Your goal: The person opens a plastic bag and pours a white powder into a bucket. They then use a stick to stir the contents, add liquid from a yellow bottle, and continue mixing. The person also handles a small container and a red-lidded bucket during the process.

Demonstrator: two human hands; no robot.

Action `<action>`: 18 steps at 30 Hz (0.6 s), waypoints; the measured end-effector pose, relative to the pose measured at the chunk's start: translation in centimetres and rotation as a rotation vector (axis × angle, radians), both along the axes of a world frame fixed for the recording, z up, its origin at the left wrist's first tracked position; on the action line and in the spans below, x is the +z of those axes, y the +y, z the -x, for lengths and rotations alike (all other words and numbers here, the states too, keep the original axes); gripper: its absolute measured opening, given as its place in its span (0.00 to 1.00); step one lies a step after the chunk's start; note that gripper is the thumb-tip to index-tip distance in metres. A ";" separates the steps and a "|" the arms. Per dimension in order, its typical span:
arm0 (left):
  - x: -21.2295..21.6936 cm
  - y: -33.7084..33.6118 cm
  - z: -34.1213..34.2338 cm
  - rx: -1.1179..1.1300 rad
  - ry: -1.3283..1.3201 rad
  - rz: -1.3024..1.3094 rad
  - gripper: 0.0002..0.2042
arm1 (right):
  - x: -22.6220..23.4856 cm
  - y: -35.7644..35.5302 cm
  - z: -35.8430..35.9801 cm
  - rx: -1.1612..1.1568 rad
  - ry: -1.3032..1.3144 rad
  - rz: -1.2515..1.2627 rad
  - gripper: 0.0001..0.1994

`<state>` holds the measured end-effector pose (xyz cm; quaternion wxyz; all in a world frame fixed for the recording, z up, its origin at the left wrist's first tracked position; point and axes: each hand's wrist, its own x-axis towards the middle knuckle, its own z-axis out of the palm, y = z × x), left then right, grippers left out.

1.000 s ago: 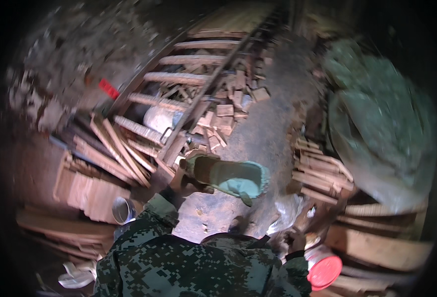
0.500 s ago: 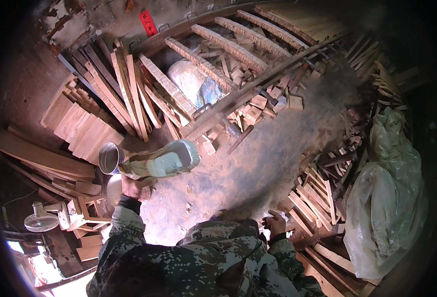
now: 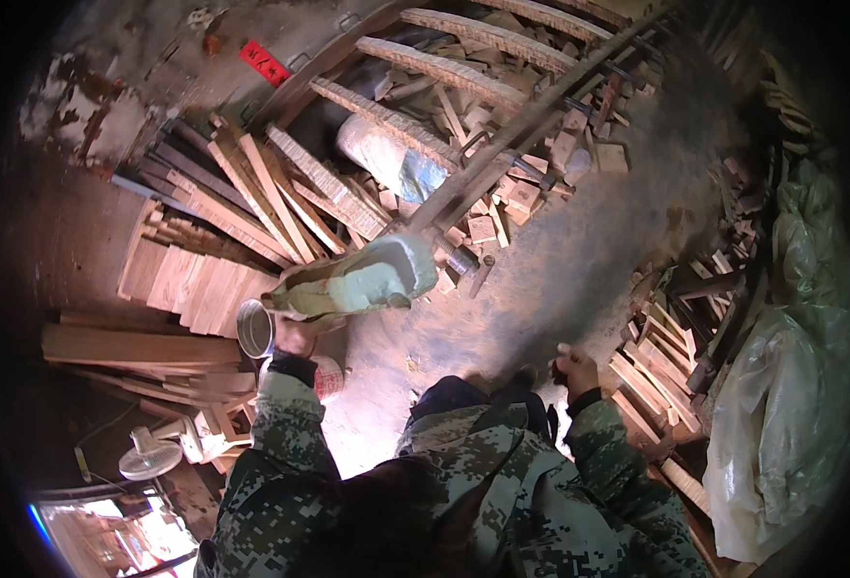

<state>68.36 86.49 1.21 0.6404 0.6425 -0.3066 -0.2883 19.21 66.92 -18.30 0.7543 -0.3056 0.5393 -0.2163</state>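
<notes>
Carved wooden block (image 3: 357, 282) shifted rightward; left hand (image 3: 295, 337) grips it, right hand (image 3: 576, 371) curled loosely

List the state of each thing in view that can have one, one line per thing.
Left hand: closed on the greenish carved wooden block, held off the floor.
Right hand: low at the person's side, fingers curled; contents unclear.
Metal can: open-topped, tilted.
Ladder-like wooden frame: lying slanted on the wood pile.
White plastic bag: full, crumpled.
</notes>
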 end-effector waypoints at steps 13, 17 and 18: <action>-9.7 -21.7 -11.0 -0.332 0.198 -0.063 0.46 | 5.1 -12.7 -20.0 -0.127 -0.287 0.050 0.37; -12.2 -25.4 -15.3 -0.425 0.270 -0.287 0.40 | 3.9 -16.8 -25.0 -0.115 -0.365 -0.167 0.42; -12.5 -26.3 -15.9 -0.470 0.277 -0.272 0.39 | 3.6 -17.5 -25.9 -0.096 -0.433 -0.232 0.44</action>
